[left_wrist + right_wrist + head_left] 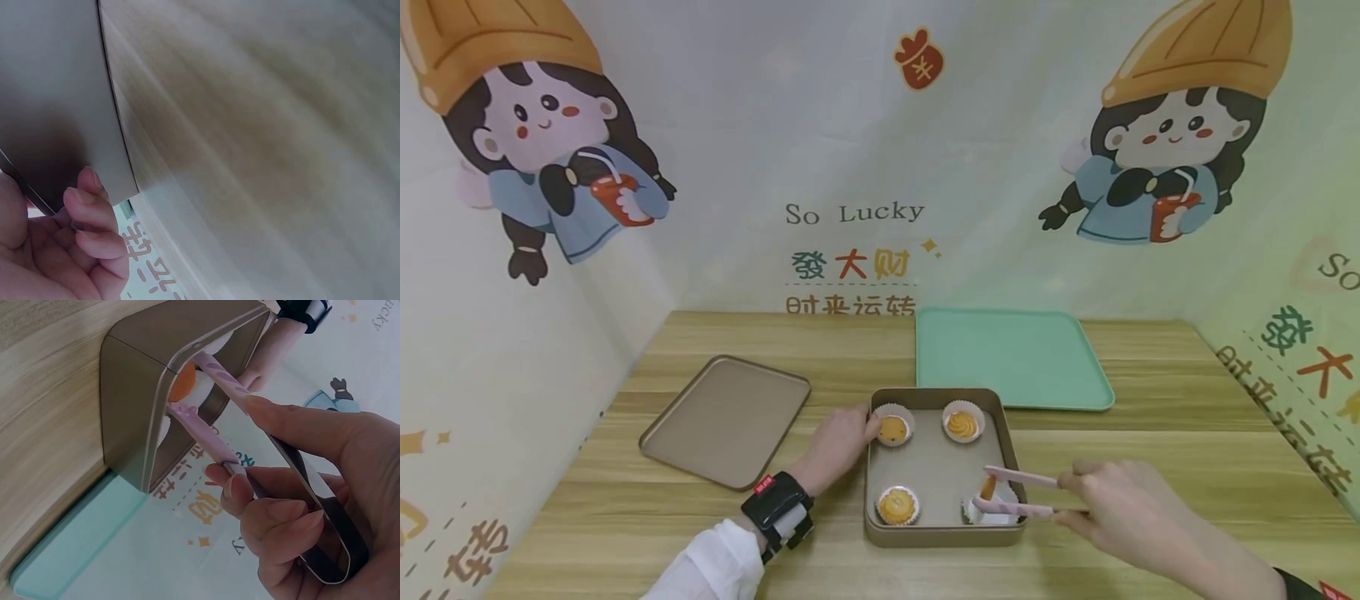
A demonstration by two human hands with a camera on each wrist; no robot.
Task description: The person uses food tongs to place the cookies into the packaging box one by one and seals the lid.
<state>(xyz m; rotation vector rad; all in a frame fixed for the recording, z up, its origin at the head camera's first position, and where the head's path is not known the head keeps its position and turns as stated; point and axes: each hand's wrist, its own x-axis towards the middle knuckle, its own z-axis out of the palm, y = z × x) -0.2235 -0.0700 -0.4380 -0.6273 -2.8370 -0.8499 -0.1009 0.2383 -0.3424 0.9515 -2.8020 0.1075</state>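
One pair of pink-tipped tongs (1032,510) crosses the side of the square box (943,538) between three and four o'clock, its long axis running roughly three to nine, tips toward nine. The right hand (1123,504) grasps it by both arms. An orange-brown pastry (988,487) stands between the tips, leaning toward one o'clock, by a white paper cup (1004,498) at the box's four o'clock; whether pastry and cup touch, I cannot tell. The left hand (838,446) grips the box's edge at ten o'clock.

Three more pastries lie in the box, each in its own cup: a speckled one (892,430) near eleven, a swirled one (962,426) at one, a ridged one (897,506) at eight. Outside are two trays: a shallow brown one (726,421) toward nine, a mint-green one (1007,358) at one.

The counter (850,358) is wood-grained. Pale cloth (850,125) surrounds it, printed "So Lucky" and with two cartoon figures in orange hats.
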